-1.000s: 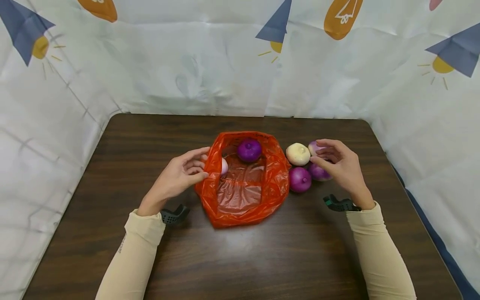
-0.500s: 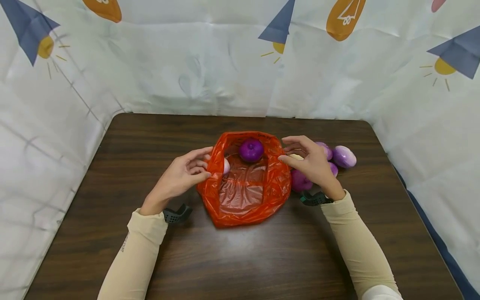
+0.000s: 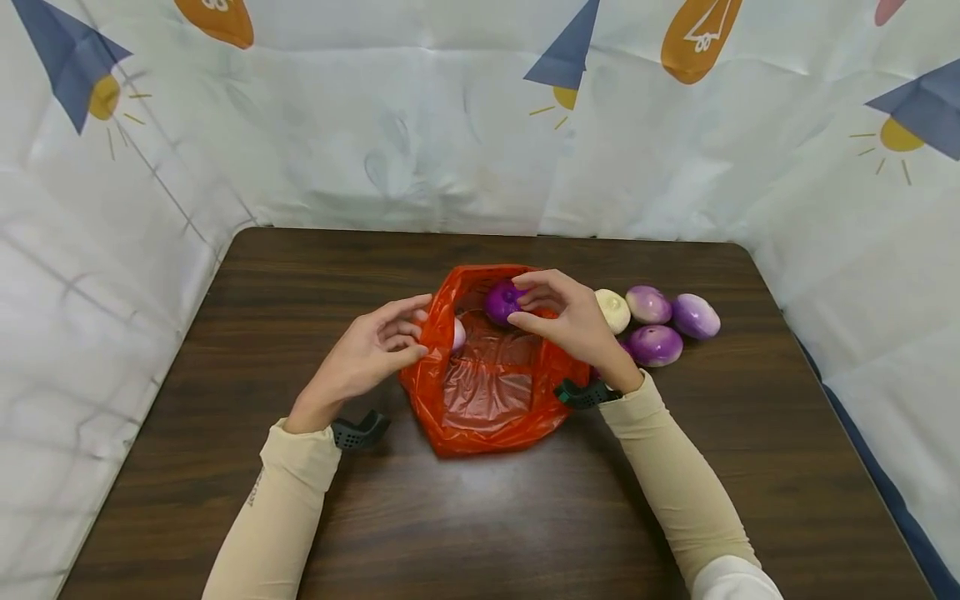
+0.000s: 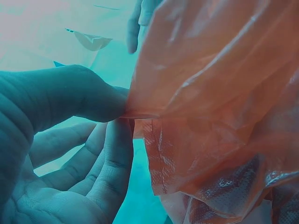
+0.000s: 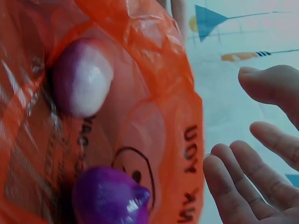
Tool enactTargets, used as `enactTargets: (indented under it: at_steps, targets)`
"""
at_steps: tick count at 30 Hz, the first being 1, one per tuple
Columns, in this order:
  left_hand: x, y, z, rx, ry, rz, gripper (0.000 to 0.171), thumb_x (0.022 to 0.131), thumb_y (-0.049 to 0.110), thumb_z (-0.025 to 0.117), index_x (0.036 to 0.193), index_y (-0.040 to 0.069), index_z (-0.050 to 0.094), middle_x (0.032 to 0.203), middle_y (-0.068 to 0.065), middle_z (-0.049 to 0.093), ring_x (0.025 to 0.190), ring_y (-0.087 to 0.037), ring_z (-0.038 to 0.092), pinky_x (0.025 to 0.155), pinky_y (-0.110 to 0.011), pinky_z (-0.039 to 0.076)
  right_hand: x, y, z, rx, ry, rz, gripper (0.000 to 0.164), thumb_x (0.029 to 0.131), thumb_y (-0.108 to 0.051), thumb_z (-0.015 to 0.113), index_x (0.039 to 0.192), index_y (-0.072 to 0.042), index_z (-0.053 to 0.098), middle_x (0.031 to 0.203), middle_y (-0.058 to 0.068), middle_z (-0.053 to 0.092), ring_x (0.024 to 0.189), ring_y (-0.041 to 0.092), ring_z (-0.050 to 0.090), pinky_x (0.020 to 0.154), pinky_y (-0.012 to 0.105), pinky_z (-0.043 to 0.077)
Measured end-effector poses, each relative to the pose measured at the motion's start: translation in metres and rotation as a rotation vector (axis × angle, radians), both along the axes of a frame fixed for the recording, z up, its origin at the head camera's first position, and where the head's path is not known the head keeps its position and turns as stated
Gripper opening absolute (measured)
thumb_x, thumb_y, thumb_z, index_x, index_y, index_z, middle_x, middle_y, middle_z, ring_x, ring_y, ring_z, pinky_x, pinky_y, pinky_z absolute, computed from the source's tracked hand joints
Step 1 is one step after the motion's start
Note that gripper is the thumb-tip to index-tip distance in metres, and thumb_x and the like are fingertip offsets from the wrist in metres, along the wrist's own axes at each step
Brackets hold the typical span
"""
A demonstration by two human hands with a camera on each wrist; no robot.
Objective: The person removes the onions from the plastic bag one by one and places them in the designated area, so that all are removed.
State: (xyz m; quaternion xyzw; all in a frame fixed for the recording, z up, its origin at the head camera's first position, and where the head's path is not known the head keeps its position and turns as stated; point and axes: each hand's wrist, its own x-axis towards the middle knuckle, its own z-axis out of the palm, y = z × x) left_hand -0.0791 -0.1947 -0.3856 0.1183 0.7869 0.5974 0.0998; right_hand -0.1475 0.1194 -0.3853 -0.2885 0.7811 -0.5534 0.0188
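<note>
A red plastic bag [image 3: 487, 400] stands on the table with its mouth held wide. My left hand [image 3: 360, 354] pinches its left rim between thumb and fingers, as the left wrist view shows close up. Inside the bag lie a deep purple onion [image 5: 110, 198] and a purple-and-white onion [image 5: 84, 77]. Over the bag's right side, my right hand [image 3: 566, 312] has its fingers apart and holds nothing. Its fingertips overlap the deep purple onion in the head view, while in the right wrist view they are just outside the bag's rim.
Right of the bag sit a cream-white onion [image 3: 612, 311] and several purple ones, among them a purple onion [image 3: 655, 346] and the outermost onion [image 3: 696, 317]. The dark wooden table [image 3: 480, 533] meets a printed white cloth [image 3: 450, 142] behind.
My right hand has moved left, from above the loose onions to over the bag, uncovering those onions. My left hand has kept its grip on the bag's rim.
</note>
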Motion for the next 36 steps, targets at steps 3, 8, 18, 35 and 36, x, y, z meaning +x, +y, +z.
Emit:
enactTargets:
  at_steps: [3, 8, 18, 35, 36]
  targets:
    - [0.000, 0.000, 0.000, 0.002, 0.012, -0.004, 0.068, 0.093, 0.002, 0.073, 0.155, 0.011, 0.047, 0.134, -0.017, 0.057, 0.107, -0.011, 0.064, 0.090, -0.014, 0.057, 0.000, -0.008, -0.004, -0.006, -0.019, 0.020, 0.042, 0.090, -0.007, 0.080, 0.129, -0.008, 0.067, 0.127, 0.026, 0.065, 0.107, 0.041, 0.069, 0.095, 0.038, 0.061]
    - [0.000, 0.002, 0.002, 0.003, 0.003, -0.006, 0.068, 0.093, 0.002, 0.073, 0.155, 0.013, 0.047, 0.134, -0.016, 0.057, 0.106, -0.013, 0.065, 0.089, -0.015, 0.058, 0.001, -0.019, -0.011, -0.001, -0.064, 0.052, 0.042, 0.089, -0.011, 0.081, 0.128, -0.010, 0.067, 0.126, 0.024, 0.066, 0.107, 0.039, 0.070, 0.093, 0.028, 0.061]
    - [0.000, 0.002, 0.002, 0.000, -0.017, -0.001, 0.068, 0.093, 0.002, 0.073, 0.155, 0.015, 0.047, 0.134, -0.014, 0.057, 0.107, -0.015, 0.065, 0.088, -0.015, 0.057, -0.002, -0.042, -0.027, 0.110, -0.073, 0.125, 0.047, 0.088, -0.017, 0.083, 0.130, -0.004, 0.066, 0.127, 0.022, 0.068, 0.106, 0.030, 0.072, 0.094, 0.036, 0.062]
    - [0.000, 0.000, 0.002, 0.012, -0.013, -0.009, 0.068, 0.093, 0.002, 0.073, 0.155, 0.015, 0.047, 0.134, -0.013, 0.057, 0.105, -0.012, 0.065, 0.087, -0.016, 0.058, -0.004, -0.067, -0.038, 0.319, -0.053, 0.113, 0.052, 0.089, -0.032, 0.083, 0.131, -0.008, 0.066, 0.122, 0.011, 0.072, 0.106, 0.020, 0.073, 0.094, 0.034, 0.062]
    - [0.000, 0.000, 0.002, 0.009, -0.013, -0.010, 0.068, 0.093, 0.002, 0.073, 0.155, 0.015, 0.047, 0.134, -0.013, 0.057, 0.105, -0.012, 0.065, 0.087, -0.016, 0.058, -0.005, -0.068, -0.037, 0.340, -0.046, 0.113, 0.051, 0.089, -0.033, 0.083, 0.131, -0.008, 0.066, 0.122, 0.011, 0.072, 0.105, 0.019, 0.073, 0.094, 0.034, 0.062]
